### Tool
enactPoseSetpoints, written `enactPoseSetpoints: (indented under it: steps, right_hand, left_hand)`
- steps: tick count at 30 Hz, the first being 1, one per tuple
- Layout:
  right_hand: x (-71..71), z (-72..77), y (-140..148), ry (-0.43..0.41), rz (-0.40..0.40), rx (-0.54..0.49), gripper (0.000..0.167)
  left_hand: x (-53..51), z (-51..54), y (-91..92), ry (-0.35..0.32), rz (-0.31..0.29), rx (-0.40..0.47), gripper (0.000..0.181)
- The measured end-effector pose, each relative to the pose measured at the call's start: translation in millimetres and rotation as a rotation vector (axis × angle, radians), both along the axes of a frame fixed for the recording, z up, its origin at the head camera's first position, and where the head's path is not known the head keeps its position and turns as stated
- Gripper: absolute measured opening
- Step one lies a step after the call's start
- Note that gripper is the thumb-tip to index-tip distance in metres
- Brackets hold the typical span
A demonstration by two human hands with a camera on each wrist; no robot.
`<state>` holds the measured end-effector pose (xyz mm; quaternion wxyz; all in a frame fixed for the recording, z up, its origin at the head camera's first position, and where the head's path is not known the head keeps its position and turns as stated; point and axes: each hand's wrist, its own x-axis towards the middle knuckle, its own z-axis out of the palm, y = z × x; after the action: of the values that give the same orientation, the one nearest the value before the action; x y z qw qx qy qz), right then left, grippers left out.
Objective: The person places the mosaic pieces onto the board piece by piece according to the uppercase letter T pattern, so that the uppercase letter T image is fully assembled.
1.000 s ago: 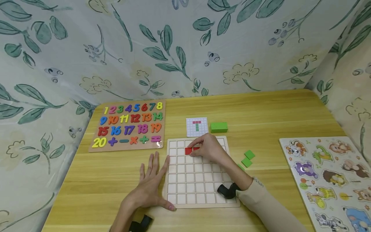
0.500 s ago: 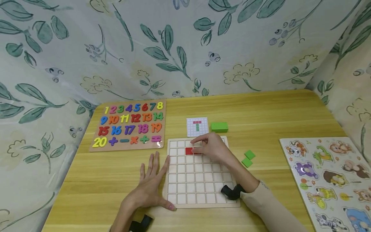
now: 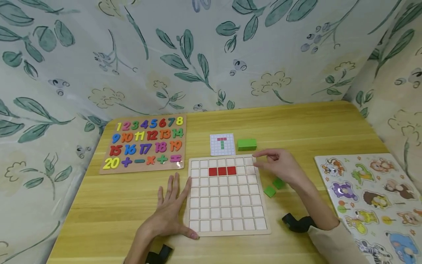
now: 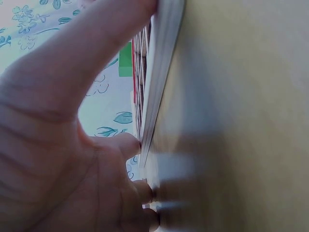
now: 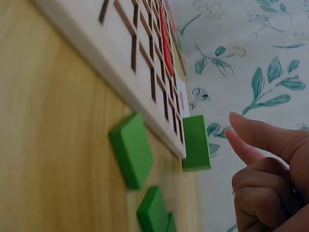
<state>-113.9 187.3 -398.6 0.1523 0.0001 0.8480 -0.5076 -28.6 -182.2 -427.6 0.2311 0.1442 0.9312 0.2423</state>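
Note:
In the head view, three red square tiles (image 3: 222, 171) lie side by side in the second row of a wooden grid board (image 3: 229, 232). My left hand (image 3: 171, 212) is spread along the board's left side, with thumb and index finger touching its edge. My right hand (image 3: 278, 165) hovers by the board's upper right corner, holding nothing. Its thumb and index finger are extended and apart, while the right wrist view shows the other fingers curled. Below it on the table are green square tiles (image 3: 269, 191), one partly covered by another tile (image 5: 153, 210) in the right wrist view.
Behind the board lie a pattern card (image 3: 222, 144) with a red and green T and a green block (image 3: 247, 144). A number puzzle board (image 3: 143, 143) is at the left, an animal puzzle board (image 3: 370, 194) at the right. Floral cloth (image 3: 197, 55) hangs behind the table.
My right hand has left the red tiles and moved right, off the grid towards the green tiles. All three red tiles now show uncovered. The left hand has stayed in place.

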Motion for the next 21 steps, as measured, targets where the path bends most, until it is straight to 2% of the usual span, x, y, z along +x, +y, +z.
enactPoseSetpoints:
  steps: [5, 9, 15, 21]
  right_hand:
    - [14.3, -6.3, 35.5, 0.000, -0.049, 0.021, 0.045]
    - [23.5, -9.9, 50.4, -0.030, -0.083, 0.024, 0.051]
    - [31.0, -15.9, 56.5, -0.079, -0.120, 0.013, 0.056]
    - [33.4, -18.5, 55.8, -0.114, -0.158, 0.033, 0.052]
  left_hand:
    - [-0.2, -0.1, -0.2, -0.001, -0.005, 0.007, 0.156]
    - [-0.5, -0.5, -0.5, 0.001, -0.007, 0.003, 0.156]
    - [0.5, -0.9, -0.6, 0.010, 0.000, 0.018, 0.156]
    - [-0.3, -0.7, 0.1, -0.004, 0.000, 0.000, 0.156]
